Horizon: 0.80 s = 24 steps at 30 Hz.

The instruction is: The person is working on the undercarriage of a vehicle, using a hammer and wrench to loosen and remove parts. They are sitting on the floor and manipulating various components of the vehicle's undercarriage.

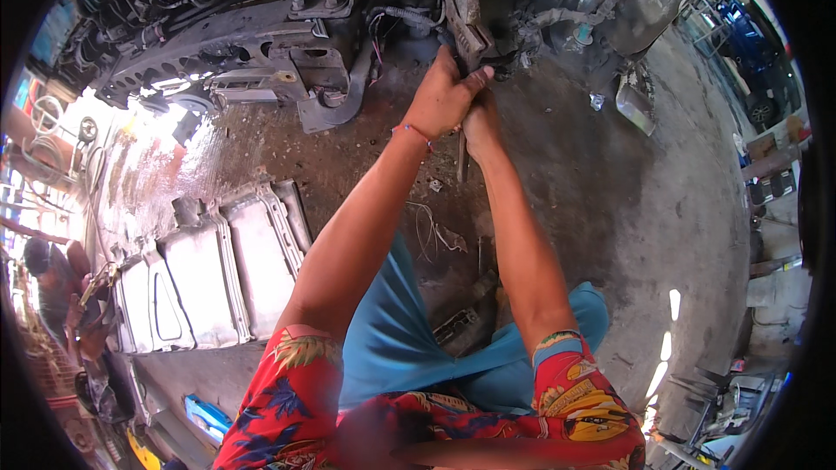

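Both arms reach forward to the dark underside of a stripped vehicle front. My left hand (446, 94) is closed, its thumb and fingers wrapped near the lower end of a worn metal bracket (468, 33). Just below and to the right, my right hand (480, 124) is closed too, pressed against the left. From beneath the hands a narrow metal bar (462, 162) sticks out toward me, gripped by the right hand. Its upper part is hidden by my fingers, so its kind does not show. Thin wires (378, 45) hang left of the bracket.
A perforated metal crossmember (209, 39) spans the upper left. On the floor at left lies a large ribbed sheet-metal panel (196, 274). A pale plastic piece (636, 104) sits at the right. Between my legs are scattered parts (457, 322); a blue car (747, 57) stands far right.
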Available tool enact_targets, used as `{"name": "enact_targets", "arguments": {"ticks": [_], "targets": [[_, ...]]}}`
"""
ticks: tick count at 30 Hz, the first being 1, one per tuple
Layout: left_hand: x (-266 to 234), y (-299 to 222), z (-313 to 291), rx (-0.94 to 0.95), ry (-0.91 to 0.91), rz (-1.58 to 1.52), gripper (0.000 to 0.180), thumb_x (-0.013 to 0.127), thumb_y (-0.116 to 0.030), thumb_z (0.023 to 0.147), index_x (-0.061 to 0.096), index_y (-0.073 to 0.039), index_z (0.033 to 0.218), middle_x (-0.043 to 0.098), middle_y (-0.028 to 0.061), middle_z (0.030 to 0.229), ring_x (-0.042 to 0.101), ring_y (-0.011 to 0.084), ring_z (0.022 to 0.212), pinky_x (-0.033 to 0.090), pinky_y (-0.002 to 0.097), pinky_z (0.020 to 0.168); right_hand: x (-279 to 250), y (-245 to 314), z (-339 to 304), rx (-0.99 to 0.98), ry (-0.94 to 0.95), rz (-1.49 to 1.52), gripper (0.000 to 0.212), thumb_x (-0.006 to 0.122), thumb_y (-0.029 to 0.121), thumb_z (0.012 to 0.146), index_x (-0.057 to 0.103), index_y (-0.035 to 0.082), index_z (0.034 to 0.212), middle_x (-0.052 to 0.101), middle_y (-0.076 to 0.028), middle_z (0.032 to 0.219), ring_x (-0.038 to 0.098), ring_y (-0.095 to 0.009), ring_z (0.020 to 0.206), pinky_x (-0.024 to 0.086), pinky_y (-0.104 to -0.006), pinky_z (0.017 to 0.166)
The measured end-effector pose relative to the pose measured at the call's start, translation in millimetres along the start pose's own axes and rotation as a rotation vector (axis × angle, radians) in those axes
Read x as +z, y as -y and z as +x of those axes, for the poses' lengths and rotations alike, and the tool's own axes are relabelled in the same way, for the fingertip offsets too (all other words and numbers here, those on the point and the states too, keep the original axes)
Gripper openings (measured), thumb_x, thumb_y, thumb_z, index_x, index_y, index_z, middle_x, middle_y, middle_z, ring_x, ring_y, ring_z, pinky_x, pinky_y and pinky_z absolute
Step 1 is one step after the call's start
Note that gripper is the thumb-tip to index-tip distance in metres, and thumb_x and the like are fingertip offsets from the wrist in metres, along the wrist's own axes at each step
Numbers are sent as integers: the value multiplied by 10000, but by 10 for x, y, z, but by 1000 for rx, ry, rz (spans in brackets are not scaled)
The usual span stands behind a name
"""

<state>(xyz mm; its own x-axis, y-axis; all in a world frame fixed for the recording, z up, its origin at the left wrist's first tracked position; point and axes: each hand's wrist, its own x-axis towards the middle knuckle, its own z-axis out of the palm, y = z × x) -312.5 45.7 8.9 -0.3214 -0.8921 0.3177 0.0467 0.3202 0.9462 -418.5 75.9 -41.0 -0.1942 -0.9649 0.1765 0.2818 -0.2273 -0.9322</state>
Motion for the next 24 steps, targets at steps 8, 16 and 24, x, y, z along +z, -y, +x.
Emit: {"name": "enact_targets", "arguments": {"ticks": [8, 16, 24], "targets": [[-152, -371, -75, -86, 157, -306, 437, 771, -176, 989, 547, 10, 1316, 686, 61, 1084, 613, 122, 852, 521, 298, 623, -52, 559, -1, 208, 108, 430, 365, 502, 404, 1025, 647, 94, 1152, 674, -49, 991, 622, -216, 807, 498, -406, 651], [-226, -419, -487, -13, -158, -660, 619, 707, -48, 978, 411, 70, 1508, 688, 151, 1162, 683, 204, 921, 609, 346, 697, 49, 760, 168, 435, 294, 386, 476, 385, 489, 1030, 663, 103, 1008, 556, -36, 734, 482, -205, 595, 370, -351, 544], [47, 419, -1061, -135, 243, 116, 600, 738, -139, 973, 419, 29, 1453, 635, 157, 1338, 624, 251, 1188, 472, 407, 1063, 21, 755, 264, 452, 366, 396, 490, 380, 434, 999, 630, 15, 1038, 537, -36, 698, 440, -186, 521, 344, -328, 523]]}}
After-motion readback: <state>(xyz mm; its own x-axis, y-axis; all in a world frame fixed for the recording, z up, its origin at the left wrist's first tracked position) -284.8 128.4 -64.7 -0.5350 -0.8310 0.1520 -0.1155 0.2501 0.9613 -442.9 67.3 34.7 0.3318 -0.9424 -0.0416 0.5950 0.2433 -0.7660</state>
